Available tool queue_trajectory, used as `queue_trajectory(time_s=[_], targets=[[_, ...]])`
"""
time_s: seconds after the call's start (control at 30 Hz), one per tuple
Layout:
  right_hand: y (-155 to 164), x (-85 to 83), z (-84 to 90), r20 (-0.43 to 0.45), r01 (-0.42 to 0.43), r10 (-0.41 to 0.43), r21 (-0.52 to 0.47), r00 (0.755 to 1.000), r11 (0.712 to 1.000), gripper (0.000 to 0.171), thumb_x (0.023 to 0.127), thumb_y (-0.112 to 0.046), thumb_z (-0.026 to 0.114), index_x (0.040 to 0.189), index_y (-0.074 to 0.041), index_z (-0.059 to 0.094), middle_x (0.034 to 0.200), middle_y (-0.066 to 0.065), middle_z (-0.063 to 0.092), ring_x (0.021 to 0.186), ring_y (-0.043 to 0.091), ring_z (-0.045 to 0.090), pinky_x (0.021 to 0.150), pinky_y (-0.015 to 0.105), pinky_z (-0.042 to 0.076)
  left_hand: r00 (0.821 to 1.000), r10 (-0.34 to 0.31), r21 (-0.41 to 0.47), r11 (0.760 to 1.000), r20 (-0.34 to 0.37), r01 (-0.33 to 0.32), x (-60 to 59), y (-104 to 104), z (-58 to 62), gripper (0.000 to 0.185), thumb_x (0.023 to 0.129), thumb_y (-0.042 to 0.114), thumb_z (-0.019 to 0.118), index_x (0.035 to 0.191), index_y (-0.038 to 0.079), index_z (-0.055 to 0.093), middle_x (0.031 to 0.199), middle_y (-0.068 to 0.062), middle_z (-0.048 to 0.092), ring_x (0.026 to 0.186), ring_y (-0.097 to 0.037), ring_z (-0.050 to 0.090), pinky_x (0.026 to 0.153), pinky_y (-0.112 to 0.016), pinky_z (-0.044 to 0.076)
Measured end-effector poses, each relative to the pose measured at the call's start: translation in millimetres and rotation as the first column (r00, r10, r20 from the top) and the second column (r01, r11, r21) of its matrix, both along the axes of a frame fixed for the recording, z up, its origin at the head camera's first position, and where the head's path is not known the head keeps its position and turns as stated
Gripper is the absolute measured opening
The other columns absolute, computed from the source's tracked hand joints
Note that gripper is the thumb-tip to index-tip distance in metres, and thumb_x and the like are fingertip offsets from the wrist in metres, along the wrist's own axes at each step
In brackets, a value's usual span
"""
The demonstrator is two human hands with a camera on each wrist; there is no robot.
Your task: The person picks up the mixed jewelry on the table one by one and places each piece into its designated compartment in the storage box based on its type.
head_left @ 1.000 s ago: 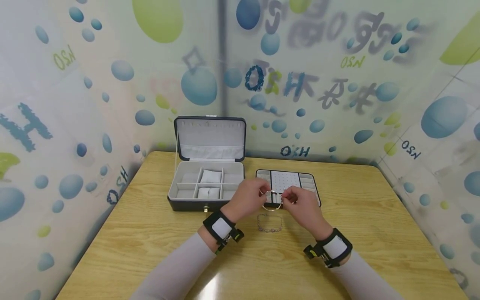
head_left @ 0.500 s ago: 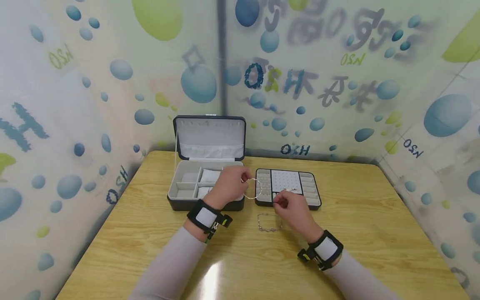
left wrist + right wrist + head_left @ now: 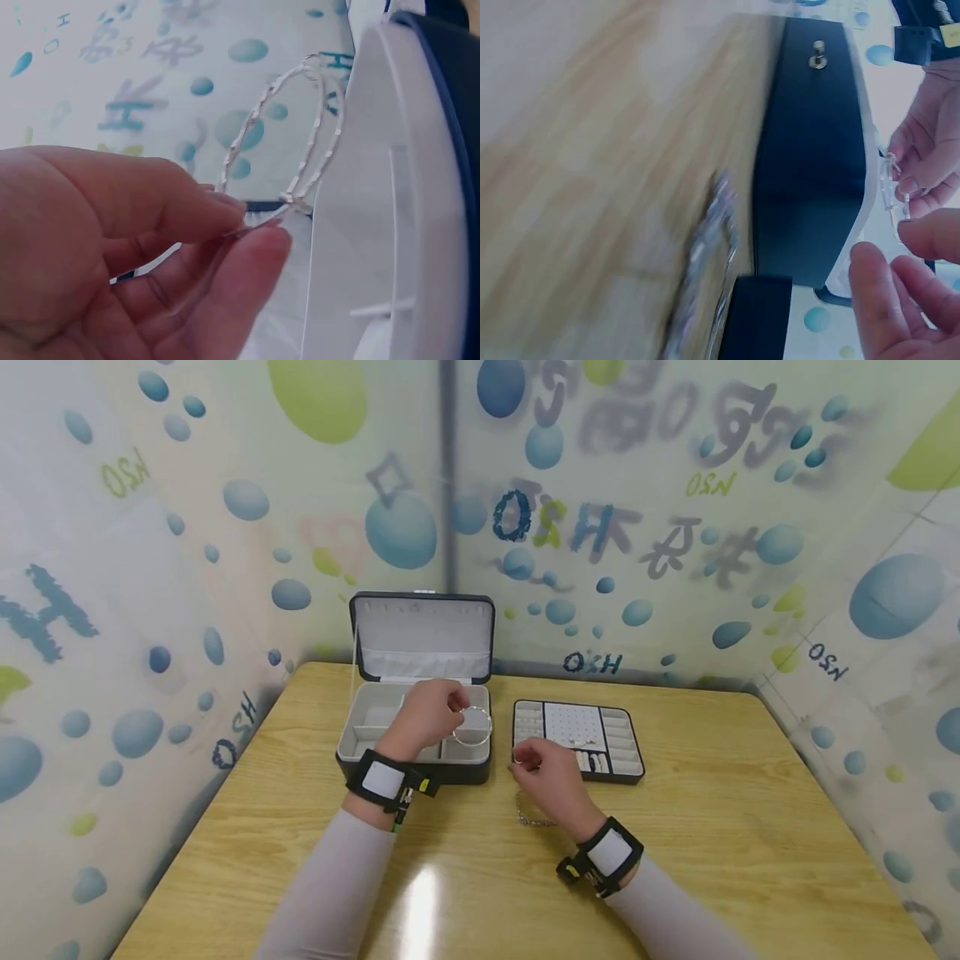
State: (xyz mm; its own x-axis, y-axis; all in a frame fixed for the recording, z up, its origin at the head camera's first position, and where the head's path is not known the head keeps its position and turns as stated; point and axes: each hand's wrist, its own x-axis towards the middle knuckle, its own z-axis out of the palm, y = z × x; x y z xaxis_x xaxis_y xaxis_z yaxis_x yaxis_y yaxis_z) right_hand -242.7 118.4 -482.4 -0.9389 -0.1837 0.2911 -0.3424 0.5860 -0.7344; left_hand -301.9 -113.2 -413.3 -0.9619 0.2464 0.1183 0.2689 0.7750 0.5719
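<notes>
My left hand (image 3: pixel 429 710) pinches a thin silver bangle (image 3: pixel 471 745) between thumb and fingertips, above the right part of the opened jewelry box (image 3: pixel 465 773). In the left wrist view the twisted bangle (image 3: pixel 259 105) stands up from the fingertips. My right hand (image 3: pixel 553 781) hovers at the left front of the flat jewelry tray (image 3: pixel 638 762); its thumb and fingers are bent and apart, with nothing seen between them in the right wrist view. Under that hand a silver chain bracelet (image 3: pixel 536 822) lies on the table, partly hidden.
The box lid (image 3: pixel 422 631) stands raised at the back. Inside the tray are small earrings (image 3: pixel 583 742) on a dotted panel and ring slots (image 3: pixel 596 763). The wooden table (image 3: pixel 712 827) meets patterned walls at its back and sides.
My left hand has carried the bangle left, from over the tray to over the box. The right hand has let go of the bangle and shifted left, now covering part of the bracelet.
</notes>
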Motion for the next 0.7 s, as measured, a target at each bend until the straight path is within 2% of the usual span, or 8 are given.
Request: queue_trajectory(time_s=[0.2, 0.33, 0.53, 0.7], targets=[[-18, -9.0, 6.9, 0.126, 0.037, -0.029, -0.06, 0.992, 0.998, 0.016, 0.093, -0.012, 0.08, 0.107, -0.006, 0.078, 0.097, 0.004, 0.077, 0.087, 0.015, 0.071, 0.078, 0.033, 0.06, 0.998, 0.017, -0.018, 1.0, 0.063, -0.016, -3.7, -8, -2.3, 0.011, 0.089, 0.003, 0.071, 0.096, 0.011, 0.073, 0.094, -0.006, 0.071, 0.087, -0.022, 0.063, 0.077, -0.037, 0.054], [-28, -16.4, 5.4, 0.177, 0.064, -0.044, -0.105, 0.983, 0.992, 0.014, 0.093, -0.015, 0.08, 0.104, -0.008, 0.078, 0.097, 0.005, 0.077, 0.084, 0.015, 0.069, 0.075, 0.029, 0.058, 0.997, 0.024, -0.051, 0.998, 0.068, -0.021, -6.4, -8, -7.8, 0.01, 0.087, 0.002, 0.071, 0.094, 0.01, 0.073, 0.091, -0.005, 0.07, 0.083, -0.021, 0.062, 0.074, -0.035, 0.052], [-37, -19.8, 1.2, 0.203, 0.07, -0.032, -0.181, 0.979, 0.981, 0.017, 0.092, -0.011, 0.081, 0.107, -0.006, 0.078, 0.098, 0.008, 0.078, 0.082, 0.014, 0.071, 0.072, 0.027, 0.061, 0.996, 0.02, -0.072, 0.997, 0.081, -0.014, -8.2, -5, -12.4, 0.013, 0.086, 0.001, 0.071, 0.096, 0.008, 0.075, 0.09, -0.005, 0.07, 0.077, -0.02, 0.063, 0.068, -0.031, 0.051], [-38, -18.2, 0.1, 0.184, 0.069, -0.034, -0.187, 0.982, 0.98, 0.017, 0.091, -0.008, 0.081, 0.108, -0.005, 0.08, 0.097, 0.008, 0.079, 0.082, 0.015, 0.072, 0.073, 0.029, 0.062, 0.995, 0.013, -0.102, 0.995, 0.099, -0.003, -9.2, 0, -16.6, 0.012, 0.087, 0.001, 0.072, 0.094, 0.01, 0.075, 0.093, -0.005, 0.072, 0.081, -0.02, 0.063, 0.071, -0.031, 0.052]])
